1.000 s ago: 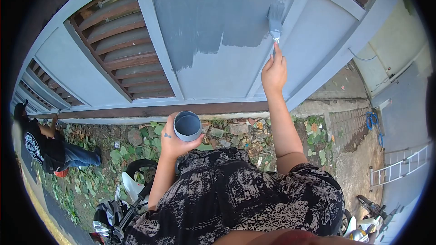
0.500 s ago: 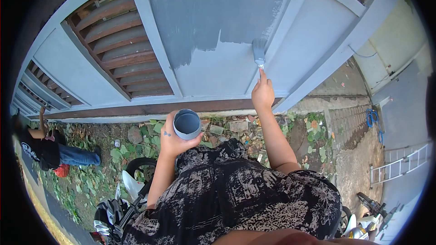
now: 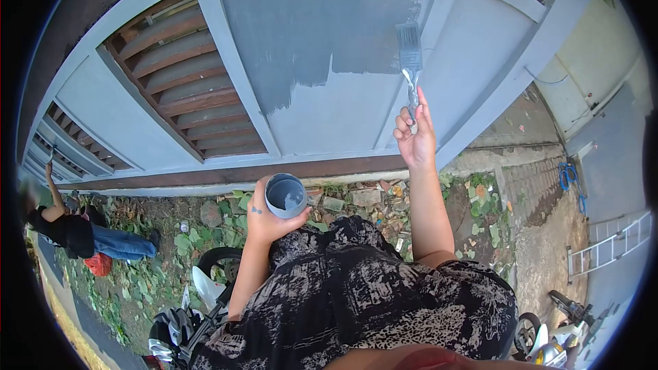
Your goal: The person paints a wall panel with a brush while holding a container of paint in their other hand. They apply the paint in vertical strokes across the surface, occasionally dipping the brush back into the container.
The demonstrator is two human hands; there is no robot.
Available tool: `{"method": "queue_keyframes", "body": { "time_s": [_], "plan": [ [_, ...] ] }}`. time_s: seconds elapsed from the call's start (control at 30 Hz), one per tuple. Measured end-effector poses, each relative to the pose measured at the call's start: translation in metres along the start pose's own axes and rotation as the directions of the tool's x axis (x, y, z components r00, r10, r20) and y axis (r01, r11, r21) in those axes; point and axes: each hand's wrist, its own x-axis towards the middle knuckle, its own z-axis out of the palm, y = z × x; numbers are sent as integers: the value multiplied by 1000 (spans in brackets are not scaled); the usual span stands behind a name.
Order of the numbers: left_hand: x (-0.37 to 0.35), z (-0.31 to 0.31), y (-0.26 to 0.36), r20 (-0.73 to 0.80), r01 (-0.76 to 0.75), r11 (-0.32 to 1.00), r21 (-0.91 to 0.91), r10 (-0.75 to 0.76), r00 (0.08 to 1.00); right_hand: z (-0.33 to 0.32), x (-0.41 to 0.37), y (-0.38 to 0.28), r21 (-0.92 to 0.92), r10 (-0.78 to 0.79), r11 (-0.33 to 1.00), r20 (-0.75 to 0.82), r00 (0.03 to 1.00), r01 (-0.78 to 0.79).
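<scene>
In my left hand [image 3: 264, 216] is a round cup [image 3: 286, 196] of grey paint, held upright with its opening toward me. Grey paint spots mark the skin of that hand. My right hand [image 3: 418, 133] grips the handle of a flat paintbrush [image 3: 409, 48], whose bristles point up and carry grey paint. The bristles are over the right edge of a wall panel [image 3: 322, 20]; whether they touch it I cannot tell. Darker grey paint covers the panel's upper part, with a ragged lower edge above a lighter area.
Brown louvres [image 3: 192, 82] lie left of the panel. Another person [image 3: 68, 229] stands at the far left, one arm raised to the wall. Motorcycles [image 3: 181, 329] are parked behind me. A metal ladder [image 3: 610, 247] and blue hose [image 3: 567, 177] are at right; plants and rubble line the wall.
My right hand and the brush have moved up and slightly right, and the brush shows its broad face. The cup in my left hand is tilted a little differently. The other person's arm is higher.
</scene>
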Motion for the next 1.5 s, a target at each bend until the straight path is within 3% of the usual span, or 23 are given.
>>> {"method": "queue_keyframes", "body": {
  "time_s": [0.03,0.17,0.27,0.3,0.33,0.37,0.4,0.43,0.47,0.53,0.57,0.63,0.73,0.77,0.83,0.93,1.07,1.27,1.33,1.5],
  "plan": [
    [0,-1,1,7,-21,1000,5,21,1000,-2,9,-3,82,7,997,59,998,-12],
    [-4,-4,2,-7,-15,1000,19,16,1000,-3,25,-7,90,-1,996,86,996,-7],
    [-6,-8,3,-16,22,1000,13,-22,1000,4,31,-9,10,-63,998,73,995,62],
    [-5,-10,4,-24,20,1000,25,-19,1000,4,36,-9,-269,-167,948,38,985,171],
    [-5,-11,5,-30,18,999,37,-17,999,3,40,-9,-529,-275,811,33,961,250],
    [-5,-11,4,-34,20,999,38,-19,999,3,49,-6,-527,-272,812,36,962,250],
    [-5,-11,4,-43,26,999,40,-24,999,3,62,-4,-765,-521,457,183,833,454],
    [-5,-11,3,-51,33,999,42,-31,998,5,74,-3,-851,-651,-4,401,644,526],
    [-5,-11,3,-52,36,998,44,-34,998,7,82,-3,-851,-649,-1,400,647,525],
    [-5,-10,3,-55,24,999,30,-22,998,17,94,-8,-831,-694,-262,515,503,490],
    [-5,-9,3,-56,26,999,32,-24,998,21,97,-8,-831,-694,-260,515,504,491],
    [-4,-9,4,-58,19,999,43,-16,998,28,105,-6,-899,-693,-297,434,576,321],
    [-5,-9,7,-51,41,998,37,-39,998,15,128,8,-936,-695,-292,347,630,194],
    [-5,-9,7,-48,42,998,38,-40,998,9,136,13,-938,-695,-290,344,632,191],
    [-4,-9,8,-54,38,997,71,-34,998,5,151,18,-910,-743,-333,415,526,248],
    [-4,-11,5,-34,31,995,94,-28,999,6,165,16,-903,-774,-369,429,465,220],
    [-3,-13,3,-26,55,993,102,-52,998,6,166,14,-909,-776,-376,416,474,181],
    [-4,-8,-1,-87,67,995,69,-61,994,16,153,12,-934,-728,-331,344,593,135],
    [-3,-7,0,-69,69,995,75,-64,996,14,159,13,-926,-721,-288,376,582,242],
    [-3,-4,2,2,57,993,102,-57,998,8,171,23,-915,-736,-252,393,552,316]
  ]
}}
